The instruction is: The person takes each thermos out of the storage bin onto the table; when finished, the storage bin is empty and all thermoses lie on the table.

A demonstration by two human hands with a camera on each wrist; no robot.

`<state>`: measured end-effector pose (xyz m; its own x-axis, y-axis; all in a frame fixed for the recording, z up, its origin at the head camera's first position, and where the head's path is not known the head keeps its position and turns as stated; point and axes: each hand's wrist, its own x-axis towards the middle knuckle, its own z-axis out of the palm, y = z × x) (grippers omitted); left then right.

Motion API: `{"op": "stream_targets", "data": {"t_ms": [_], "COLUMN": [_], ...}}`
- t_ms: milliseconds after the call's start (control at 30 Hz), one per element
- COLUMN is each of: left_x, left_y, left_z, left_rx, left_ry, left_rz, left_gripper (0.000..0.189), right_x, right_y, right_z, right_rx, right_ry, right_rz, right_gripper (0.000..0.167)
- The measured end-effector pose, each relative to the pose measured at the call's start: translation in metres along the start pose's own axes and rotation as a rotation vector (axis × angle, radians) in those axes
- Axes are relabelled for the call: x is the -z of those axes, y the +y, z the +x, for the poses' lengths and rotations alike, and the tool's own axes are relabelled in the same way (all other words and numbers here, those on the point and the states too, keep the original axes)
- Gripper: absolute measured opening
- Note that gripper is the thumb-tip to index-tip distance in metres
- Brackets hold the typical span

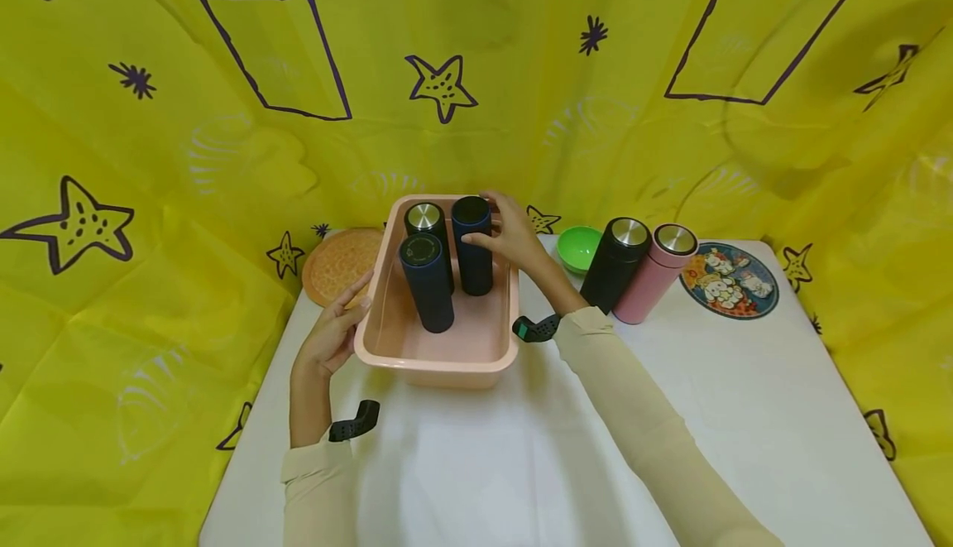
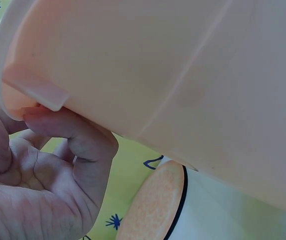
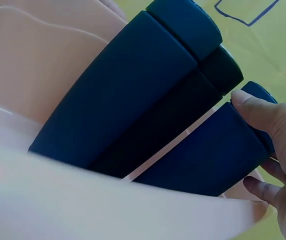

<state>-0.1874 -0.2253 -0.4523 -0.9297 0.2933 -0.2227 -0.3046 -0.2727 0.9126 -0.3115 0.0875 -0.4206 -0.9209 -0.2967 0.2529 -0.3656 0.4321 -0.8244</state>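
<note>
A pink plastic basin [image 1: 476, 367] stands at the middle of the table with three bottles upright in it. My left hand [image 1: 335, 338] grips the basin's left rim; in the left wrist view its fingers [image 2: 65, 125] are bent under the rim edge. Inside the basin's right part is a dark blue thermos bottle [image 1: 475, 264], which my right hand [image 1: 515, 237] holds near the top, thumb on one side and fingers on the other. A second dark blue bottle [image 1: 433, 299] stands left of it, in front of a black bottle [image 1: 424, 218] with a silver lid.
Right of the basin, a black bottle [image 1: 616, 264] and a pink bottle [image 1: 649, 278] lean side by side. A green bowl [image 1: 579, 249] sits behind them. There is a round patterned mat [image 1: 733, 280] at the far right and an orange round mat [image 1: 338, 261] at the left.
</note>
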Motion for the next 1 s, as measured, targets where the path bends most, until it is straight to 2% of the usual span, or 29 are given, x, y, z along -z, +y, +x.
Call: {"op": "stream_targets", "data": {"t_ms": [133,333,567,1000], "left_x": [0.0000,-0.0001,0.0006,0.0002], "left_y": [-0.0004,0.0000,-0.0003,-0.0005], "left_z": [0.0003,0.0006,-0.0001,0.0005], "left_rx": [-0.006,0.004,-0.012,0.007], "left_ry": [-0.001,0.000,-0.026,-0.001], "left_rz": [0.010,-0.002,-0.028,-0.036], "left_gripper": [0.057,0.058,0.058,0.057], "right_x": [-0.0018,-0.0042,-0.0082,-0.0076], "right_y": [0.0025,0.0045,0.0057,0.0043], "right_z": [0.0009,0.0029,0.0045,0.0035], "right_rx": [-0.003,-0.012,-0.014,0.019], "right_ry": [0.011,-0.009,-0.012,-0.019], "right_rz": [0.011,-0.032,-0.077,-0.091], "right_gripper": [0.084,0.088,0.090,0.083]}}
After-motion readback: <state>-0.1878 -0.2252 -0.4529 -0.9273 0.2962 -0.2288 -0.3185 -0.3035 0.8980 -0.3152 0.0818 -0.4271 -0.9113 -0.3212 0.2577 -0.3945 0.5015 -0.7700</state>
